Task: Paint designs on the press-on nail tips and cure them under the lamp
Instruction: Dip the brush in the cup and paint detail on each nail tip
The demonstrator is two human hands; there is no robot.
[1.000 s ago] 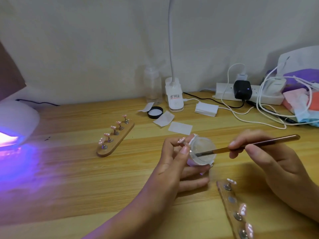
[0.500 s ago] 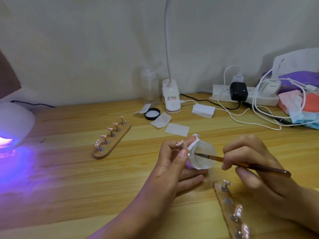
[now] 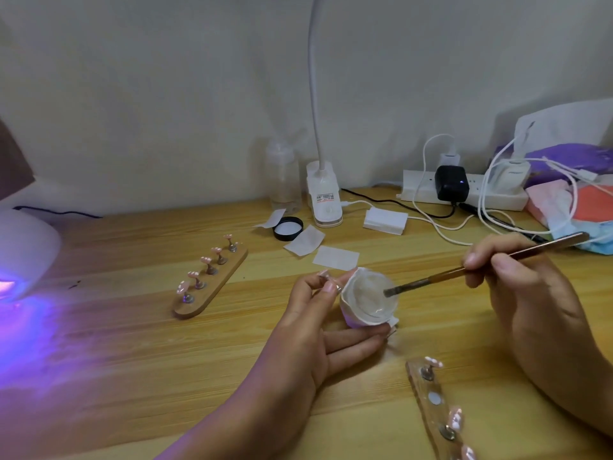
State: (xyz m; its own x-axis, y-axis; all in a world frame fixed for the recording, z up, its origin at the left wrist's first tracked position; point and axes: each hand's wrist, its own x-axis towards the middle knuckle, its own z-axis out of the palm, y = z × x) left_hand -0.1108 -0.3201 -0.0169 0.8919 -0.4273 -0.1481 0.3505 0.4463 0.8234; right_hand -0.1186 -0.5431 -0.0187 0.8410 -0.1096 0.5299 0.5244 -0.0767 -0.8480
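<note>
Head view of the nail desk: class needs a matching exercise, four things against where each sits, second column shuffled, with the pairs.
Things
1 nail brush
2 gel jar
3 black lid
4 curing lamp

Places
a lying on the table by the clear bottle
b far left, glowing purple
c held in the left hand
d held in the right hand, tip in the jar

Pairs: 1-d, 2-c, 3-a, 4-b

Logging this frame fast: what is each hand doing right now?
Left hand: holds the small jar.
Right hand: pinches the brush, tip in the jar.
</note>
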